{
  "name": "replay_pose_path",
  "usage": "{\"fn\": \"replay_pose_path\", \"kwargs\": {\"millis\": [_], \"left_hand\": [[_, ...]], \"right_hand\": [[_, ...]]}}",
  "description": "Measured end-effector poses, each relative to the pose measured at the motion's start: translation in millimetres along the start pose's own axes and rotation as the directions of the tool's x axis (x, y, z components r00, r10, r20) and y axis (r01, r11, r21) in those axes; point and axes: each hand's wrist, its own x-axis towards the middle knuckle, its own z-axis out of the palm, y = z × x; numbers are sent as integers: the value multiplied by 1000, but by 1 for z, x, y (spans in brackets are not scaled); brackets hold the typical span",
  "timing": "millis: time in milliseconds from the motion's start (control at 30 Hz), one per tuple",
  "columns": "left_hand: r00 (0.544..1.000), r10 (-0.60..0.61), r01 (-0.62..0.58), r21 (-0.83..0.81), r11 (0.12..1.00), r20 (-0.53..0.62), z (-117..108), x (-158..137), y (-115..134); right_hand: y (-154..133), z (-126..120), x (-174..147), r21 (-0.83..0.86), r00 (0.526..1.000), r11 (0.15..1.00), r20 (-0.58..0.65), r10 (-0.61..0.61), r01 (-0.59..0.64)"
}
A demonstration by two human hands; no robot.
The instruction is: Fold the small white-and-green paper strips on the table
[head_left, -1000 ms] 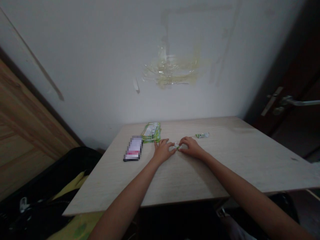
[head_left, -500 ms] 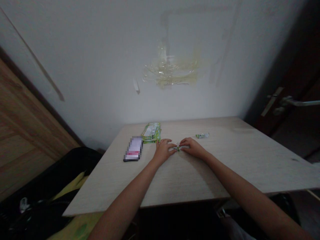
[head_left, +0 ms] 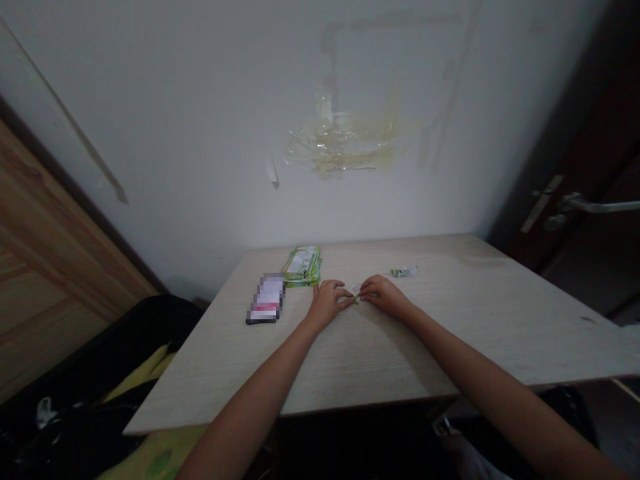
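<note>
A small green-and-white wrapper point(head_left: 356, 297), crumpled or folded, is pinched between my two hands just above the table point(head_left: 360, 360). My left hand point(head_left: 330, 300) grips its left side with closed fingertips. On the other side, the fingertips of my right hand point(head_left: 383, 294) press on it too. Most of the wrapper is hidden by the fingers. Beyond my right hand lies a folded green-and-white wrapper point(head_left: 404, 272). Behind my left hand is a stack of flat green packets point(head_left: 303, 264).
Left of the stack lies a phone point(head_left: 267, 297) with its screen lit and blurred. A wall point(head_left: 200, 133) with old clear tape point(head_left: 345, 150) rises behind the table. At the right is a dark door with a metal handle point(head_left: 605, 205). Black and yellow bags or cloth sit at lower left.
My fingers have shifted slightly around the small wrapper, and it looks more tightly folded. Both arms stay almost in place.
</note>
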Motion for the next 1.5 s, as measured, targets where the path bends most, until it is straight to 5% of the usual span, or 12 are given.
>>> {"fn": "replay_pose_path", "kwargs": {"millis": [967, 1500], "left_hand": [[999, -29, 29, -34, 999, 19, -7, 1, 8], [990, -121, 116, -72, 991, -69, -6, 4, 11]], "right_hand": [[-6, -1, 0, 38, 1000, 999, -3, 23, -23], [-3, 10, 4, -57, 971, 970, -49, 233, -236]]}}
